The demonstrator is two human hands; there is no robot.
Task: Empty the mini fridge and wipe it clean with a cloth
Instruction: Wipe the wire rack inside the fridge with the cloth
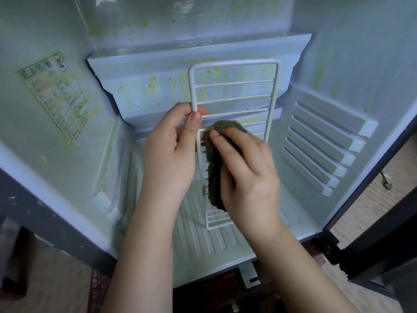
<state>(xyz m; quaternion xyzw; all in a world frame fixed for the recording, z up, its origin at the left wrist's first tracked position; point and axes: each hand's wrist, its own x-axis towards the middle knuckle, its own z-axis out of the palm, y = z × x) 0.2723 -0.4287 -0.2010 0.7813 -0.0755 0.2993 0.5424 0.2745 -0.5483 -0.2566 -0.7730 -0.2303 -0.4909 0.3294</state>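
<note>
- Label (54,96): stuck on the left inner wall of the fridge (352,53), with yellow smears along its edges.
- Fridge: open and seen from above. Yellow specks and streaks mark its back wall and the step at the rear. Its floor is ribbed.
- Left hand (169,152): pinches the rack's left side bar between thumb and curled fingers, about halfway up the bar.
- Rack (234,86): a white wire shelf held lengthwise inside the fridge, in the middle. Its top end leans toward the rear step and its bottom end is low over the ribbed floor. Whether it touches the floor cannot be told.
- Cloth (214,168): dark green, bunched against the rack's lower left half, just beside the left hand.
- Right hand (250,175): grips the cloth, with the fingers laid over it and pressing it onto the wires, and the thumb curled at its near edge.
- Slats (320,150): a row of raised ribs on the right inner wall.
- Door (383,233): dark, swung open at the right on a black hinge (329,247).
</note>
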